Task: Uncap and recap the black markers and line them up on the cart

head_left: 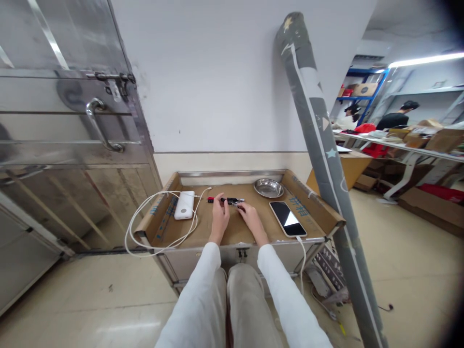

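Note:
Over the middle of the cardboard-lined table, my left hand (pixel 219 212) is closed, its thumb and fingers around a slim black pen-like piece (pixel 226 200). My right hand (pixel 250 216) pinches a small piece with a silvery part (pixel 237 205) just to the right, close to the other hand. A red-and-black end (pixel 210 199) shows left of my left fingers. Another dark slim piece (pixel 238 199) lies beyond my right fingertips. The pieces are small and partly covered by my fingers, so I cannot tell exactly what they are.
A white power bank (pixel 184 205) with a looped white cable (pixel 127 234) lies left. A metal bowl (pixel 268 188) stands back right, with a phone (pixel 288 219) plugged in nearer me. A long grey roll (pixel 319 125) leans at the table's right. People sit at the far right.

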A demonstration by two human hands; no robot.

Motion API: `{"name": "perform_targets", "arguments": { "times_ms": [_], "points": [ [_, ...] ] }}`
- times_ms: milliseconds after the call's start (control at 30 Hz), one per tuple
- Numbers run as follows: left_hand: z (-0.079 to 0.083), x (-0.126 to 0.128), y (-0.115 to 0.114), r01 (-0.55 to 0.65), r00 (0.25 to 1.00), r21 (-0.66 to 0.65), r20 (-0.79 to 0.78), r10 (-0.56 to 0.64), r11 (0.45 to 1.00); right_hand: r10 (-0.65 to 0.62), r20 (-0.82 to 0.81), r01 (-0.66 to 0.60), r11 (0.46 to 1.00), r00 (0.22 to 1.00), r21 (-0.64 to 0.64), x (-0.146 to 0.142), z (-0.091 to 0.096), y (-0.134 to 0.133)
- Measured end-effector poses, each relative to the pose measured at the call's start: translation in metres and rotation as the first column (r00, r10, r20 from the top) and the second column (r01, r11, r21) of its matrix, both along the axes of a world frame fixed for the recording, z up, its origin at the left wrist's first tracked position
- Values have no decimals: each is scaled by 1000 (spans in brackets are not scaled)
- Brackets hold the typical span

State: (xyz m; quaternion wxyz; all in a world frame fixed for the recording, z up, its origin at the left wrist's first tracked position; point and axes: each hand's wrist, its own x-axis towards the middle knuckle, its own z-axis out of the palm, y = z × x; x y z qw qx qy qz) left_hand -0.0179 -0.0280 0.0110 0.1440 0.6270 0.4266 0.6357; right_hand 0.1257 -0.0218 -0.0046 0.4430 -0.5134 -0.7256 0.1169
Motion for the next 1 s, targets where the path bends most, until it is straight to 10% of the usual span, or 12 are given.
{"name": "perform_targets", "arguments": {
  "times_ms": [1000],
  "points": [
    [5, 0, -5, -12, 1000, -6, 11, 12, 1000, -29, -13, 28, 999, 1000, -33, 1, 7, -6]
  ]
}}
